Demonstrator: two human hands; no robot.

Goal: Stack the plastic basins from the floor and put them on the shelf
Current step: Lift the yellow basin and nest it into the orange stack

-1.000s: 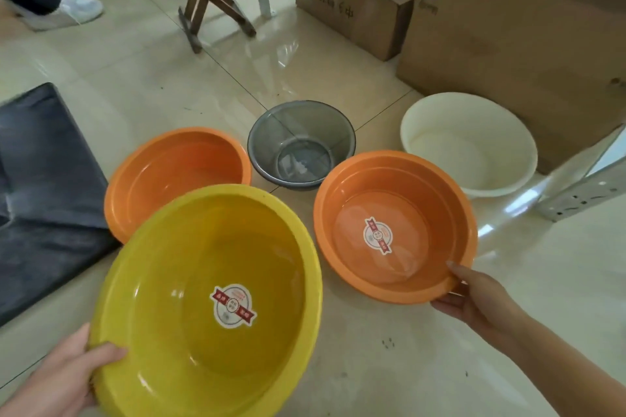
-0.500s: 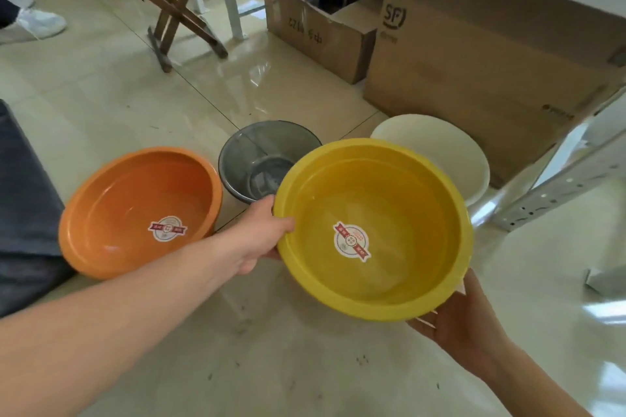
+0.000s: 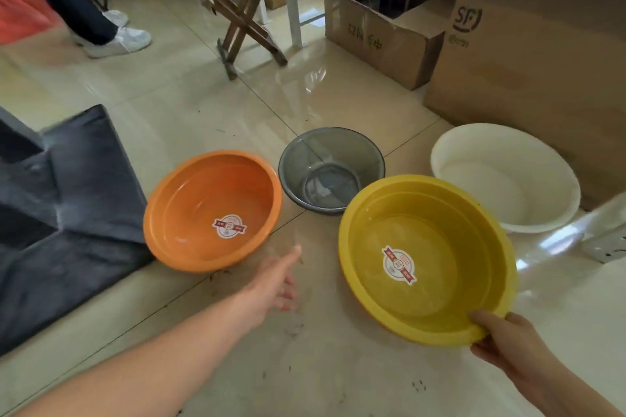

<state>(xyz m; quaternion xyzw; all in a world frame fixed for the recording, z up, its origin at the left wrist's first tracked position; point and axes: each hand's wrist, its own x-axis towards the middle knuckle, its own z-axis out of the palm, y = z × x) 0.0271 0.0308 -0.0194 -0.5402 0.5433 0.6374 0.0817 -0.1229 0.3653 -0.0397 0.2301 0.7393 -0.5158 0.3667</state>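
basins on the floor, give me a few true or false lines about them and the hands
1. The right hand holds the yellow basin by its near rim. True.
2. The left hand grips the orange basin. False: it is open, just short of that basin.
3. The grey basin lies between the orange basin and the white basin. True.
4. The white basin is nested in the yellow one. False: it sits apart, near the cardboard box.
5. The yellow basin has no sticker. False: one sits on its bottom.
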